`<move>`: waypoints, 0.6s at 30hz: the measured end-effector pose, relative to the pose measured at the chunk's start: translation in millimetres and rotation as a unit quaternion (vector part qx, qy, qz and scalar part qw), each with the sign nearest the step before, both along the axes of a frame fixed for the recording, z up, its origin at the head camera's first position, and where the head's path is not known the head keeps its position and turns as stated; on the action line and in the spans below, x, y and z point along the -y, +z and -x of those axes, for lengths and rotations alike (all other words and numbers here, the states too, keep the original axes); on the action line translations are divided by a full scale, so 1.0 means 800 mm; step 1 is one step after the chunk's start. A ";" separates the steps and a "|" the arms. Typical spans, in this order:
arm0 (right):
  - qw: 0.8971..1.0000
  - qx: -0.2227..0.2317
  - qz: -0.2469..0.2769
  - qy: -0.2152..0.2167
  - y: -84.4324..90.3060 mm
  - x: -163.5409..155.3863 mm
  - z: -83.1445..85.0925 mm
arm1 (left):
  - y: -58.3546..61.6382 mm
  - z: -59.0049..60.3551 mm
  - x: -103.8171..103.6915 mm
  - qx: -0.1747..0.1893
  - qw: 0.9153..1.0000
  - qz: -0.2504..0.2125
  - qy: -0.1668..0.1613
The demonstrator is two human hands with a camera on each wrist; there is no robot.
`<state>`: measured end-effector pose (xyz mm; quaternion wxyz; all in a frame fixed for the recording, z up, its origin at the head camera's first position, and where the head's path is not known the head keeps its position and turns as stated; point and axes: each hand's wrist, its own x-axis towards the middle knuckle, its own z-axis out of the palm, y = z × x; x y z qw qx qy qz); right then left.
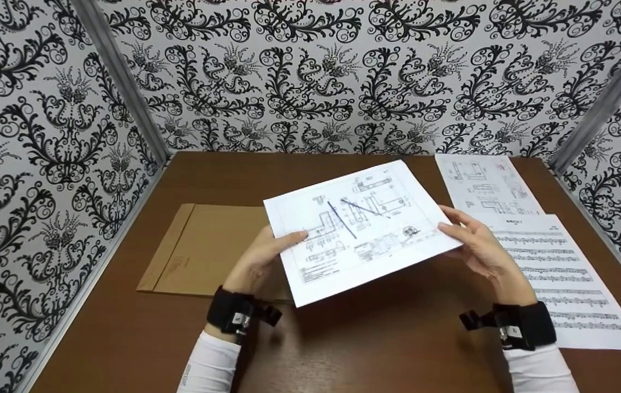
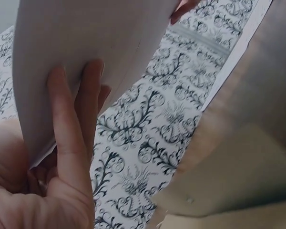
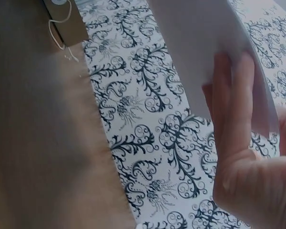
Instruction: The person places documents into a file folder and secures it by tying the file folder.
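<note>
Both hands hold a white sheet with a technical drawing [image 1: 356, 229] above the brown table [image 1: 376, 338]. My left hand [image 1: 266, 256] grips its left edge, thumb on top and fingers beneath; the left wrist view shows those fingers [image 2: 69, 129] under the paper's blank underside [image 2: 81, 52]. At the sheet's right edge my right hand [image 1: 477, 245] pinches it, and its fingers [image 3: 233, 114] lie against the sheet [image 3: 200, 43] in the right wrist view.
A brown paper envelope [image 1: 201, 248] lies flat on the table to the left, partly under the held sheet. At the right lie another drawing sheet [image 1: 485, 185] and a page of sheet music [image 1: 561, 278]. Patterned black-and-white walls [image 1: 343, 76] enclose the table on three sides.
</note>
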<state>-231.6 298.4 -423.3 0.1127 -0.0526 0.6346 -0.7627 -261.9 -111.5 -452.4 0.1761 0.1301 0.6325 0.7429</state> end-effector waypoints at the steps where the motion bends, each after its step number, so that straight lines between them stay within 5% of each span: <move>1: 1.000 -0.003 -0.003 0.015 0.000 -0.002 -0.001 | 0.001 0.001 0.003 0.002 1.000 -0.003 -0.008; 11: 0.985 -0.033 0.049 0.161 0.000 -0.013 -0.003 | 0.001 0.008 0.028 -0.008 0.996 -0.006 -0.092; 18: 0.980 -0.038 0.047 0.187 -0.004 -0.009 -0.002 | -0.003 0.011 0.034 -0.019 0.991 0.019 -0.132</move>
